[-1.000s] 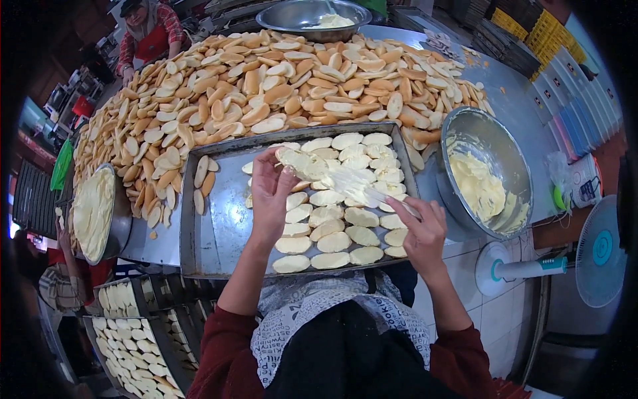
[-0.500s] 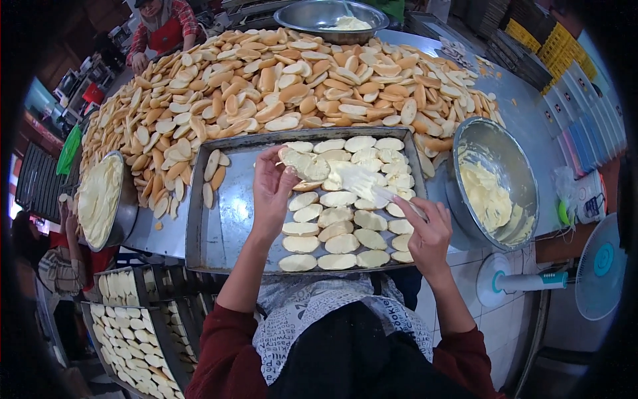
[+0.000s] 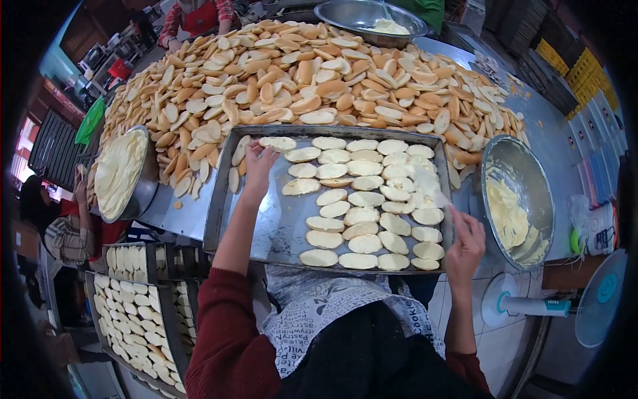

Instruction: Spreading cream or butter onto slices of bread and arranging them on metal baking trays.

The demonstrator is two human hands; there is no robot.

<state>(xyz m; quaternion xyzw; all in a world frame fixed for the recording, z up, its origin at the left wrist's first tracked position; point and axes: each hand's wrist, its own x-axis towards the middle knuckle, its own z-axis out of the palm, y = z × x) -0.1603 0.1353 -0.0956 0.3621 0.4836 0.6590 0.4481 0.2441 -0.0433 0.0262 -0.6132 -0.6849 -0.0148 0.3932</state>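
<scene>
My left hand (image 3: 260,166) is at the far left part of a metal baking tray (image 3: 220,193), its fingers closed at the near edge of a cream-topped bread slice (image 3: 278,143). My right hand (image 3: 465,241), at the tray's right edge, grips a pale spatula (image 3: 430,186), its blade blurred over the slices. Rows of oval bread slices (image 3: 362,216) coated with pale cream fill the middle and right of the tray. Two plain slices (image 3: 234,179) lie along its left wall.
A large heap of bread slices (image 3: 286,73) covers the table beyond the tray. Metal bowls of cream stand right (image 3: 541,199), left (image 3: 147,179) and far back (image 3: 332,14). Filled trays (image 3: 159,312) are stacked lower left. Co-workers (image 3: 199,16) are at the far side and left. A fan (image 3: 531,306) stands lower right.
My left hand has moved left and away with the coated slice, to the tray's far row. The right hand and spatula have shifted right. The whole view has also shifted.
</scene>
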